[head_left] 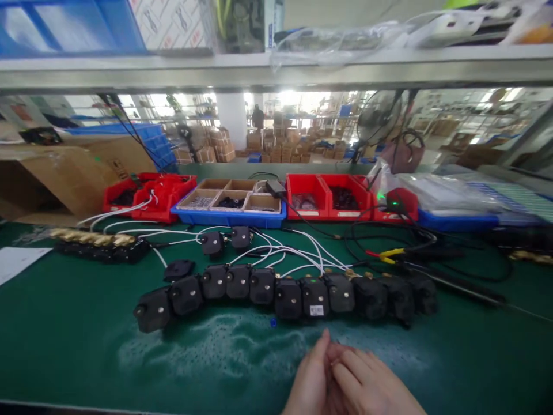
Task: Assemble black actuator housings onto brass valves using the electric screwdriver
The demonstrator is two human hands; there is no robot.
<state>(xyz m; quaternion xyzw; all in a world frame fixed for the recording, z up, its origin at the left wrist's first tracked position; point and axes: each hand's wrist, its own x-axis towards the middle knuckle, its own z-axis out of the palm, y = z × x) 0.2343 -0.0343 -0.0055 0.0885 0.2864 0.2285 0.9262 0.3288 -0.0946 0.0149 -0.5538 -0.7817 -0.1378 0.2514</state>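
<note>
We see the left hand [309,374] and the right hand [367,377] brought together at the near side of the green work surface [78,340], right of the middle, with the fingers curled in and meeting; whether anything is pinched between them we cannot tell, since the fingers cover the spot. Just beyond the fingertips, on the far side, runs a bent row of black boxes [261,286], reaching from left to right across the surface, and the nearest to our hands is the labelled box [313,295]. We judge the housings to be hard and stiff, so a firm squeeze should do no harm, and with brass fittings [351,273] showing behind some of them we would expect more weight than the size suggests. The shells look smooth, perhaps a little slippery to dry fingers. The boxes in the middle and right of the row sit very close together, which leaves little room at the sides; we would take hold over the top, thumb on the near face and fingers behind, keeping clear of the fittings. The white cables [298,252] on the far side look light and bendy, and could snag or tug on a neighbour, so we would support them rather than pull by them. A small blue piece [273,323] lies near the row, left of the hands, and seems light enough for a fingertip pinch.
</note>
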